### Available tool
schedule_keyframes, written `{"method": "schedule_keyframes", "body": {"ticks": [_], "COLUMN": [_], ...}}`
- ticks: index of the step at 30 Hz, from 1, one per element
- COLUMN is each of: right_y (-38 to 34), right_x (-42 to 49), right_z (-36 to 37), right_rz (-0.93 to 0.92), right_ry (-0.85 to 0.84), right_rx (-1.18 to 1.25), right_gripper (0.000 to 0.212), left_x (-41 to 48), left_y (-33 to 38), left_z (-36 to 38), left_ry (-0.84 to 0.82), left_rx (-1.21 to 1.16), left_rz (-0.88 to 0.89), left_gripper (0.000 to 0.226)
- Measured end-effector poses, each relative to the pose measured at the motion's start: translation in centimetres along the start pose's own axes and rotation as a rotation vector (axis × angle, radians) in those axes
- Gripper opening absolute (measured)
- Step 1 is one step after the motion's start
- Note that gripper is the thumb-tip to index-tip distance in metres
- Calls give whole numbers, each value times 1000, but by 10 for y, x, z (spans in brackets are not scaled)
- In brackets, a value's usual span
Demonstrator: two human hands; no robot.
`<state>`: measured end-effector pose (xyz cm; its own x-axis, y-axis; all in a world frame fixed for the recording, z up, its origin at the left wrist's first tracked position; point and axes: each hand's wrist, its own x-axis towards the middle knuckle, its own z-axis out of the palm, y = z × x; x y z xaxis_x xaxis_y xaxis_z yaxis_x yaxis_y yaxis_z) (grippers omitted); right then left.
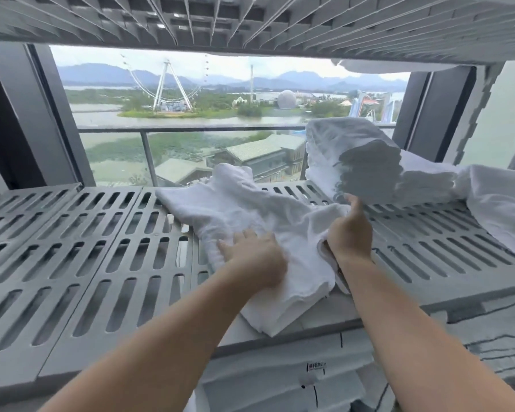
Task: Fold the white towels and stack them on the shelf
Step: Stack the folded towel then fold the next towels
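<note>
Your left hand and right hand are bare, with no gloves, rings or watch showing. Both your forearms are uncovered as well; no sleeve reaches into view.

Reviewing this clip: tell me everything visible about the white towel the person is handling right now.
The white towel is terry-looking cloth, partly folded and still rumpled, lying on the grey slotted shelf. Its far end is spread loosely toward the window; its near end is layered and overhangs the shelf's front edge. The left hand presses flat on it, while the right hand grips its right edge. A stack of folded towels sits behind it.
</note>
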<state>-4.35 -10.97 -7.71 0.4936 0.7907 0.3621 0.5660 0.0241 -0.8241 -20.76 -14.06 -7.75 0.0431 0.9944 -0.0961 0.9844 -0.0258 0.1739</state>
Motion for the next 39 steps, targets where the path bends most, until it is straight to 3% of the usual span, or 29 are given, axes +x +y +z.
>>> {"method": "schedule_keyframes", "body": {"ticks": [2,6,8,11,13,15,17,20,23,24,26,29,31,33,36,39], "right_y": [9,8,9,2,-10,-26,-43,-62,-71,-72,-71,-63,-52,-38,-21,-16], "right_x": [0,-10,-16,-27,-40,-58,-78,-114,-136,-134,-116,-78,-59,-47,-40,-38], "right_z": [-3,-9,-12,-24,-36,-47,-52,-46,-36,-33,-24,-7,6,17,24,21], "right_rz": [-88,-203,-249,-273,-322,-364,-381,-365,-174,-163,-210,-299,-424,-500,-612,-675], "right_ry": [-111,-242,-308,-368,-458,-645,-903,-1236,-1651,-1688,-1480,-886,-611,-554,-539,-379], "right_rx": [-165,-372,-501,-571,-613,-572,-418,-161,67,93,129,97,-44,-163,-234,-218], "right_gripper": [57,31,28,20,16,8,15,21,24,21,14,20,25,34,32,37], "left_x": [-2,1,4,9,5,-2,-9,-19,-35,-40,-50,-50,-46,-46,-48,-49], "left_y": [5,-8,-17,-32,-37,-42,-49,-62,-70,-73,-77,-68,-58,-54,-68,-93], "left_z": [3,-4,-7,-13,-18,-24,-30,-41,-41,-37,-25,-5,11,24,28,18], "left_ry": [31,39,86,173,126,69,70,203,220,225,252,236,171,139,137,103], "left_rx": [-12,18,55,282,432,424,335,115,-105,-146,-179,-119,-43,11,31,53], "left_rz": [2,32,20,-171,-350,-471,-498,-375,-288,-274,-268,-229,-204,-198,-104,51], "left_gripper": [49,62,54,43,47,54,53,34,32,30,30,30,46,61,63,60]}}
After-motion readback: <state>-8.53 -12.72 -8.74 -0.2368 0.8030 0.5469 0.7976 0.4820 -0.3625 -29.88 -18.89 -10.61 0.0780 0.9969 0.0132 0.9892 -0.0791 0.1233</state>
